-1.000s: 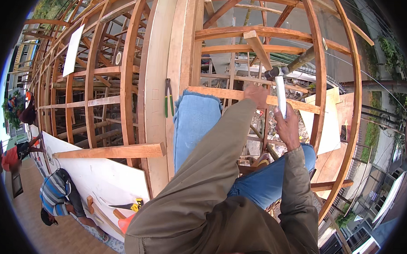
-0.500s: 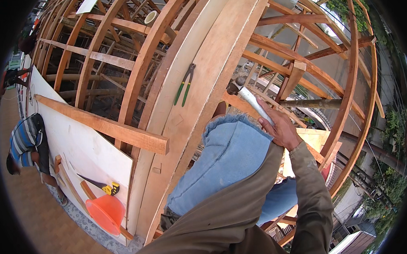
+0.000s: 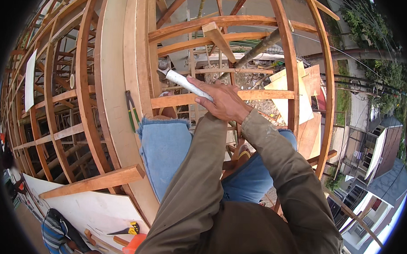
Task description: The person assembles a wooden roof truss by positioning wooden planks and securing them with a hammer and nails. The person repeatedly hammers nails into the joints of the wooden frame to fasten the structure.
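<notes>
My right hand (image 3: 222, 101) is shut around the white handle (image 3: 185, 83) of a hammer-like tool. Its metal head (image 3: 163, 72) lies against a wide curved plank (image 3: 124, 79) of a wooden boat frame. My left sleeve (image 3: 197, 162) runs up to the same spot, and my left hand is hidden under the right one, so its grip cannot be told. Both hands hover over a horizontal batten (image 3: 177, 100), above my knees in blue jeans (image 3: 164, 148).
Green-handled pliers (image 3: 131, 111) hang on the plank left of my knee. Curved wooden ribs (image 3: 323, 86) surround me. Far below lie a white board (image 3: 88, 208), a yellow-handled tool (image 3: 131, 229) and an orange object (image 3: 134, 245), with a person in a striped shirt (image 3: 56, 231).
My head has turned, shifting the whole view. The white-handled tool has gone from pointing upward to lying toward the left against the plank, still gripped.
</notes>
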The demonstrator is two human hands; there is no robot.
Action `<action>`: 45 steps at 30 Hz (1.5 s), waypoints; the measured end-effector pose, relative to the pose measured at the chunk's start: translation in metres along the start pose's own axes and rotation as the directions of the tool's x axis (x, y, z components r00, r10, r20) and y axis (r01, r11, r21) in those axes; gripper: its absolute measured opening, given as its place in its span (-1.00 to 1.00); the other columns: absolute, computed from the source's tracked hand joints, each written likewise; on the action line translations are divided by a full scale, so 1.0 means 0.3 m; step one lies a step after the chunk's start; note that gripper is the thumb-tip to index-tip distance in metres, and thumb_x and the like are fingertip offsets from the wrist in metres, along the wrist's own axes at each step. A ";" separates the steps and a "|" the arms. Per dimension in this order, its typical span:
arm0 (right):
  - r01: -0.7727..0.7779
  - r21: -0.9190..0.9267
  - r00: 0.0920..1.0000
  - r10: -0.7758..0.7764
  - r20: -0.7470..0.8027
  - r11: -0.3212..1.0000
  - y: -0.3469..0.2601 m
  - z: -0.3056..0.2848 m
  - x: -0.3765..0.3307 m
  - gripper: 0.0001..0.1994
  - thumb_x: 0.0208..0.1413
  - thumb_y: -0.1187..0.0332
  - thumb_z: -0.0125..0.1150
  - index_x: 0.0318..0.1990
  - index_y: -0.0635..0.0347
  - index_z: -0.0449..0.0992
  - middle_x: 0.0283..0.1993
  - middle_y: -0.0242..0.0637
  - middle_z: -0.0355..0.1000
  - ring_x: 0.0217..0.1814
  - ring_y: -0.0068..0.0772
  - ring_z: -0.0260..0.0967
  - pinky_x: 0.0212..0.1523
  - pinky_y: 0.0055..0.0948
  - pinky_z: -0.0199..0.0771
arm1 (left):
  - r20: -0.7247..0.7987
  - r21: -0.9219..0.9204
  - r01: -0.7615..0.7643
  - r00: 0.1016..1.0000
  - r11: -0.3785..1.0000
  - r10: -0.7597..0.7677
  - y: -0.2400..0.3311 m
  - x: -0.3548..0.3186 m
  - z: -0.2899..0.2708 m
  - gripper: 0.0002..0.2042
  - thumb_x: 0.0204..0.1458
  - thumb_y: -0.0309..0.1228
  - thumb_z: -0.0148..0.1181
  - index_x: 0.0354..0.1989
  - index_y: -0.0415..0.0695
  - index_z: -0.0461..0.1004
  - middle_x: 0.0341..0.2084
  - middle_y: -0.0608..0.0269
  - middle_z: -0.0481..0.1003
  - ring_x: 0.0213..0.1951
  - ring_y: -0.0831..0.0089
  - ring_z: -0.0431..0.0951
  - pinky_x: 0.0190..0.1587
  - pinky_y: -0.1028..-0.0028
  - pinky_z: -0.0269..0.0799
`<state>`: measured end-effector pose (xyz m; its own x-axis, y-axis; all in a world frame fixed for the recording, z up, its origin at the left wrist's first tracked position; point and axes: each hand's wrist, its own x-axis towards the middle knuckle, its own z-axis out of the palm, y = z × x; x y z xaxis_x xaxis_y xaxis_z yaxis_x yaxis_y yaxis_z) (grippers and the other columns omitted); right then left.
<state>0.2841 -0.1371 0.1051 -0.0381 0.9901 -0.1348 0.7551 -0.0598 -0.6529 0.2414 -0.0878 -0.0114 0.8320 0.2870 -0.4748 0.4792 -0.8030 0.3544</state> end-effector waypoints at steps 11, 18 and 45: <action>-0.001 0.958 0.423 0.868 -0.259 0.286 0.320 -0.257 -0.902 -0.40 0.29 0.45 0.08 0.45 0.26 0.08 -0.35 -0.32 0.35 -0.62 -0.61 0.26 -0.69 -0.54 0.30 | 0.036 0.099 0.058 0.997 0.993 -0.062 0.116 0.075 -0.019 -0.41 -0.03 0.07 0.31 0.14 -0.01 0.59 -0.09 -0.02 0.66 0.05 0.07 0.60 0.20 0.11 0.28; 0.005 0.990 0.209 0.968 -0.141 0.143 0.528 -0.271 -1.218 -0.42 0.41 0.30 0.01 0.53 0.01 0.06 -0.42 -0.45 0.24 -0.60 -0.66 0.20 -0.73 -0.57 0.26 | 0.017 0.068 0.045 0.999 0.997 -0.047 0.131 0.081 -0.012 -0.42 -0.05 0.02 0.33 0.14 0.00 0.60 -0.16 -0.08 0.67 -0.02 0.00 0.62 0.19 0.07 0.30; -0.074 0.945 0.269 0.919 -0.288 0.318 0.752 -0.343 -1.234 -0.46 0.39 0.30 0.05 0.47 0.17 0.17 -0.42 -0.42 0.27 -0.56 -0.64 0.21 -0.67 -0.51 0.31 | -0.012 0.048 0.039 0.999 0.998 -0.039 0.177 0.076 -0.040 -0.50 -0.07 -0.05 0.42 -0.01 -0.11 0.64 -0.23 -0.17 0.65 -0.10 -0.14 0.63 0.00 0.04 0.50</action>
<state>0.5359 -0.5040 0.0843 0.8723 0.2482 -0.4212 -0.3755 -0.2116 -0.9023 0.2893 -0.1177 0.0063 0.8163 0.3242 -0.4781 0.4976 -0.8150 0.2968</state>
